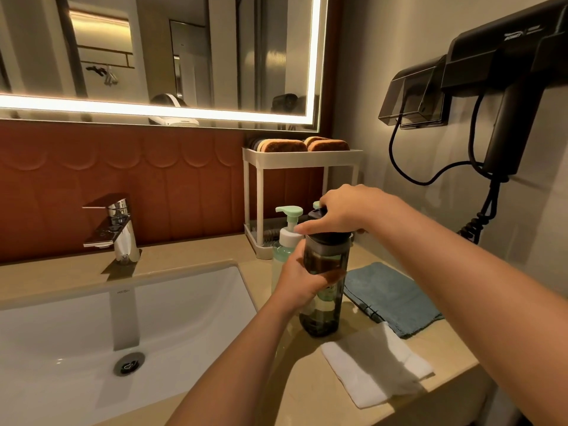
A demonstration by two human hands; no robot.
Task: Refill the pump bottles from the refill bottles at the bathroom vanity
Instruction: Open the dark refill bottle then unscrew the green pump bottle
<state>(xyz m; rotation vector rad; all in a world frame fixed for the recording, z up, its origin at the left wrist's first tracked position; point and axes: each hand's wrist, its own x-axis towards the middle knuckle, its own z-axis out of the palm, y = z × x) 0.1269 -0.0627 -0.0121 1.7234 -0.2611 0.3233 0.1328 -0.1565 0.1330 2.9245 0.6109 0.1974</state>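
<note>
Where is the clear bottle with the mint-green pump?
Head view, centre-right: the clear bottle with the mint-green pump stands on the beige counter, right of the white sink, just left of the dark translucent bottle in the left hand.

Smoky dark refill bottle (322, 290) with black lid, mint-green pump bottle (284, 238), blue cloth (390, 298), white cloth (375, 367), terracotta scalloped wall panels (123, 170)

Single head-worn wide-angle view, facing forward and down across the vanity counter (301, 395), sink (76, 318) lower left, mirror (184, 50) upper left, left hand (299, 281) and right hand (347, 207) close at centre, gripping the refill bottle (322, 315).
</note>
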